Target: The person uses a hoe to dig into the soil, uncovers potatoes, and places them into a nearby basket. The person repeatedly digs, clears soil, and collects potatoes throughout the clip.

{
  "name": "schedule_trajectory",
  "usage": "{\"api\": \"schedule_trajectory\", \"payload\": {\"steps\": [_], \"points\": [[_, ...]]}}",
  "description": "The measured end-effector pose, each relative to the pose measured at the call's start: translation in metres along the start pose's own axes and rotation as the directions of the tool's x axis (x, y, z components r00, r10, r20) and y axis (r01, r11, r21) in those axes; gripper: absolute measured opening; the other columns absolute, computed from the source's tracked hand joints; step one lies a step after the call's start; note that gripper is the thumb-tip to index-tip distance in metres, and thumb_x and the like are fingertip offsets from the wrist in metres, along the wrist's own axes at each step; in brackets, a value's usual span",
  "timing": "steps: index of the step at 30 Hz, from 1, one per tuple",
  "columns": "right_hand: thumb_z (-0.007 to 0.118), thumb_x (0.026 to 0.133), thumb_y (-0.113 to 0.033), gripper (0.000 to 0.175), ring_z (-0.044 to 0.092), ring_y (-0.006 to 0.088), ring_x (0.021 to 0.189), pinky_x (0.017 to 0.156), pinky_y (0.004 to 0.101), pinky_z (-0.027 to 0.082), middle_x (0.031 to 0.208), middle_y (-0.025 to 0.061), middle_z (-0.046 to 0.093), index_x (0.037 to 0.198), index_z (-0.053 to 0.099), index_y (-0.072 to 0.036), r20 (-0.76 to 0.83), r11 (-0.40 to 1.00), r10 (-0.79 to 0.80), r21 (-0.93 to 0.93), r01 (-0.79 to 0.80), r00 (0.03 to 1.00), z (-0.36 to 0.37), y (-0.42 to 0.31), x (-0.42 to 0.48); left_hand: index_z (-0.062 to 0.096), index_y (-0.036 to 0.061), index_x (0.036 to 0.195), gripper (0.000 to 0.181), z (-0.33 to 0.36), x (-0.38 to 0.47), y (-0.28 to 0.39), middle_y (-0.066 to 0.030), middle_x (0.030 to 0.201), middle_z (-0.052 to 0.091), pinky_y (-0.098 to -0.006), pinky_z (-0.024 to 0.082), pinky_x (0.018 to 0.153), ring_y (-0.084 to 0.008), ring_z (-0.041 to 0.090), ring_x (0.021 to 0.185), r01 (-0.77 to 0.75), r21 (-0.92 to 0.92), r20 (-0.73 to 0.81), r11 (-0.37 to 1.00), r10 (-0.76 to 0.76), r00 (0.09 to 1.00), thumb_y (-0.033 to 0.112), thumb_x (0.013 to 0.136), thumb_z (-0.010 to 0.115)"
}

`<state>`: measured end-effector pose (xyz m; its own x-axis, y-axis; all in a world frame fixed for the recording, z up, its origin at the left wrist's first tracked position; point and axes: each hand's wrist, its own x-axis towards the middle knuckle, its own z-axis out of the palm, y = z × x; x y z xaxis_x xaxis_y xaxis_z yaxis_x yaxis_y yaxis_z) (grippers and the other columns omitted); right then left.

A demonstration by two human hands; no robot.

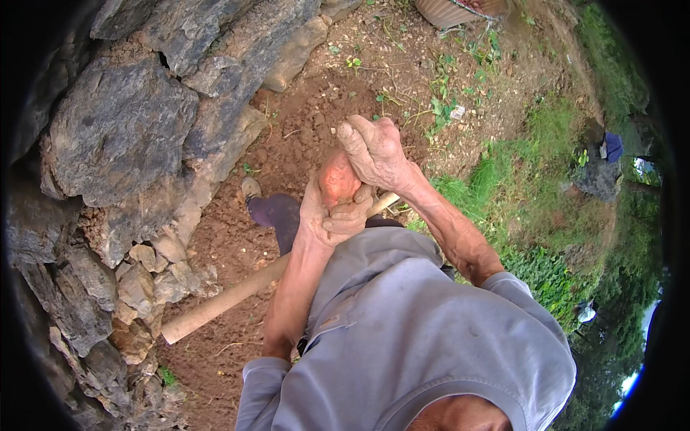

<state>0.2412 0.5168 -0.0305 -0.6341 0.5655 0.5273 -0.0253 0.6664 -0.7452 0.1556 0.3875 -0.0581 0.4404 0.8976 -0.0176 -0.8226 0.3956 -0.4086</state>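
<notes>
My left hand (340, 218) is wrapped around a reddish-orange sweet potato (338, 180), its fingers curled over the lower part. My right hand (375, 149) lies against the tuber's upper right side with bent fingers. Whether it grips the tuber is hidden. A pale wooden tool handle (226, 301) slants behind my left forearm and across the front of my legs. Its far end shows just right of my left hand, and no tool head is visible.
A dry-stone wall (124, 129) rises along the left side. Loose reddish soil (302, 118) surrounds my shoe (251, 187). At the top stands a woven basket (444, 13) with reddish contents. Green vines (443, 102) trail on the ground, and grass (485, 178) grows to the right.
</notes>
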Motion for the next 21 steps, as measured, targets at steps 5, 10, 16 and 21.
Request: {"api": "schedule_trajectory", "payload": {"steps": [5, 10, 16, 21], "points": [[0.059, 0.101, -0.034, 0.044, 0.042, 0.0327, 0.048, 0.047, 0.0420, 0.039, 0.059, 0.0211, 0.048, 0.072, 0.054, -0.001, 0.126, 0.934, 0.281, 0.193, -0.301, 0.952, 0.006, 0.006, -0.006, 0.053, -0.0133, 0.089, 0.079, 0.001, 0.004, -0.010, -0.0081, 0.048, 0.039, -0.0232, 0.030, 0.026, -0.0117, 0.031, 0.028, 0.028, 0.179, 0.051, 0.983, -0.038, 0.998, 0.065, 0.093, 0.044], [0.062, 0.097, -0.044, 0.052, 0.050, 0.0390, 0.054, 0.055, 0.0483, 0.043, 0.065, 0.0237, 0.055, 0.074, 0.056, 0.003, 0.309, 0.840, 0.531, -0.310, -0.444, 0.789, 0.002, 0.024, -0.014, 0.057, -0.0084, 0.093, 0.073, 0.018, 0.006, -0.010, -0.0085, 0.060, 0.054, -0.0259, 0.030, 0.027, -0.0134, 0.038, 0.031, -0.239, 0.483, -0.381, 0.842, 0.448, 0.808, 0.064, 0.094, 0.046], [0.057, 0.099, -0.029, 0.041, 0.061, 0.0422, 0.066, 0.060, 0.0485, 0.047, 0.065, 0.0278, 0.057, 0.079, 0.055, 0.006, 0.189, 0.850, 0.527, -0.092, -0.519, 0.829, -0.003, 0.030, -0.029, 0.065, 0.0000, 0.097, 0.075, 0.024, -0.007, 0.003, -0.0037, 0.071, 0.062, -0.0218, 0.034, 0.035, -0.0100, 0.050, 0.046, -0.121, 0.970, -0.123, 0.212, 0.852, 0.509, 0.072, 0.093, 0.044], [0.057, 0.102, -0.039, 0.047, 0.053, 0.0108, 0.040, 0.037, 0.0263, 0.040, 0.051, 0.0023, 0.050, 0.078, 0.061, 0.001, 0.108, 0.595, 0.760, 0.280, -0.753, 0.641, -0.018, 0.025, -0.029, 0.065, -0.0020, 0.088, 0.057, 0.021, -0.026, 0.012, -0.0006, 0.060, 0.056, -0.0252, 0.039, 0.044, -0.0113, 0.053, 0.050, 0.185, 0.799, 0.428, -0.572, 0.758, 0.492, 0.053, 0.083, 0.077]]}}
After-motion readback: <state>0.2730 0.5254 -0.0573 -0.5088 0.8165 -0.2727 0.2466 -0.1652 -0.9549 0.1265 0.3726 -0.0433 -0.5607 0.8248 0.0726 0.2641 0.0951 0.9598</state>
